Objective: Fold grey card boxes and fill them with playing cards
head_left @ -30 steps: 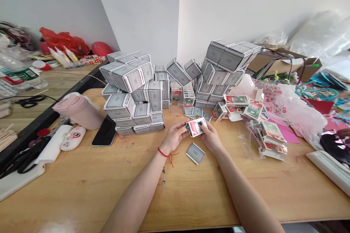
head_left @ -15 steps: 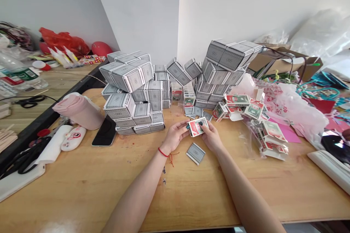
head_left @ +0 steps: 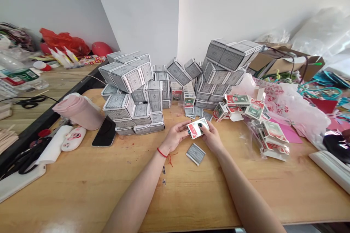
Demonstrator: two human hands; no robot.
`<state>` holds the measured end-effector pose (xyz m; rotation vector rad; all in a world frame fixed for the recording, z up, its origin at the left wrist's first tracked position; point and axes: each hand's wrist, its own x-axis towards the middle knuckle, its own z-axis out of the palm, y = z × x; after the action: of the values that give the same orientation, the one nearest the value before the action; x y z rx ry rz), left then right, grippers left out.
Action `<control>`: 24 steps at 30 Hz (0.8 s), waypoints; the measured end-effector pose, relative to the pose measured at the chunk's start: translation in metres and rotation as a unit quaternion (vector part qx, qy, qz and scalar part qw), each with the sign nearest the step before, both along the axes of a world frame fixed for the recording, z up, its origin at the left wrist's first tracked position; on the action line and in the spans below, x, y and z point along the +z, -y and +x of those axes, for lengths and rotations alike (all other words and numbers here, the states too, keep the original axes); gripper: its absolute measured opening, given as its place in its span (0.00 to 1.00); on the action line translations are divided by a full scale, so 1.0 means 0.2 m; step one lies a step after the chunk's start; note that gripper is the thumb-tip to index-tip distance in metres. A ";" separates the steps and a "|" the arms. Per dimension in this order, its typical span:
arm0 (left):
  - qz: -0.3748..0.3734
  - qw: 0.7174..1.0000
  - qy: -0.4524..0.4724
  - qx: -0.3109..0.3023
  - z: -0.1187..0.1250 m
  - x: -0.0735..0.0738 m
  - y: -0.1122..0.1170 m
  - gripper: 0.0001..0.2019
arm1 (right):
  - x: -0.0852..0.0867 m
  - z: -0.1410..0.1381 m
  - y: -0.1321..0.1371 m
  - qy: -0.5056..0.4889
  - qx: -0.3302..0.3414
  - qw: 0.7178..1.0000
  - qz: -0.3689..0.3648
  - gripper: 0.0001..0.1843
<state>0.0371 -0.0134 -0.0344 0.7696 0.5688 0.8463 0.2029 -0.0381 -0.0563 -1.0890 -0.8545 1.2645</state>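
Between both hands is a playing card box (head_left: 195,130), white with red and green print, held just above the table. My left hand (head_left: 175,136) pinches its left end, thumb on top. My right hand (head_left: 211,136) grips the right end, its dark-nailed thumb lying across the printed face. Just nearer to me, a folded playing card piece (head_left: 195,154) with a grey patterned back lies flat on the table. A few more patterned cards (head_left: 198,111) lie beyond the hands.
Blocks built of folded cards stand in a left stack (head_left: 133,94) and a right stack (head_left: 225,69). Several card boxes (head_left: 273,134) and a plastic bag (head_left: 290,109) lie at right. A phone (head_left: 104,133), a pink roll (head_left: 80,111) and scissors (head_left: 30,153) lie at left.
The card box has turned in my hands, showing more of its side edge and a shifted printed face. Both hands stay on it; the folded card piece lies where it was.
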 end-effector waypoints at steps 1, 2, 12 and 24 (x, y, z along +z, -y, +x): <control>-0.004 1.000 -0.001 -0.003 0.00 0.00 0.00 0.24 | 0.00 0.00 0.00 0.019 -0.005 1.000 0.002 0.18; -0.010 1.000 -0.003 -0.006 0.00 -0.01 0.00 0.24 | -0.01 0.00 0.00 0.041 -0.014 0.999 0.006 0.19; 0.028 0.998 -0.063 -0.002 0.04 -0.02 0.01 0.24 | 0.07 -0.06 0.04 0.186 0.011 0.981 0.049 0.17; 0.007 0.994 -0.102 0.028 0.08 -0.01 0.05 0.19 | 0.01 -0.04 0.02 0.067 -0.063 0.996 0.014 0.20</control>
<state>0.0538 -0.0235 -0.0357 0.8614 0.7708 0.8292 0.1943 -0.0412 -0.0537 -1.1977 -0.8866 1.0817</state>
